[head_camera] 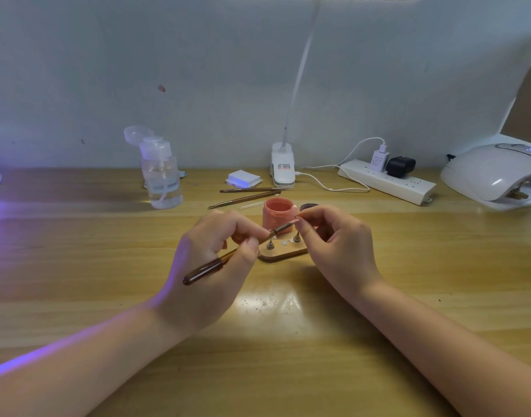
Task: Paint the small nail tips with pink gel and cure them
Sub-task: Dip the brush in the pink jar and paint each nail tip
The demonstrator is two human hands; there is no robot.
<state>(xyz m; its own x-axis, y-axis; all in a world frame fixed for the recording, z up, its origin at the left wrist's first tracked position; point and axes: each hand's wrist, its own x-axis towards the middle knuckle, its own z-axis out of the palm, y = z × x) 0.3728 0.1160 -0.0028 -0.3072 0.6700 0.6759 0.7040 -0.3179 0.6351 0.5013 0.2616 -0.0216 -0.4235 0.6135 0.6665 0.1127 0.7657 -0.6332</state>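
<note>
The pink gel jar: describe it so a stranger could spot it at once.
Start at the white clip lamp at the back of the wooden desk and come straight toward the hands. The pink gel jar stands open just behind the small wooden stand. It is the only pink container; the pump bottle to its left is clear.

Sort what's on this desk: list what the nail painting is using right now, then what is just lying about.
In use:
- brush, gripped by the left hand
- nail tip, pinched in the right hand's fingers
- open pink gel jar
- wooden stand
- curing lamp, for later

Lying about:
- pump bottle
- two spare brushes
- white pads
- power strip
- clip lamp
</note>
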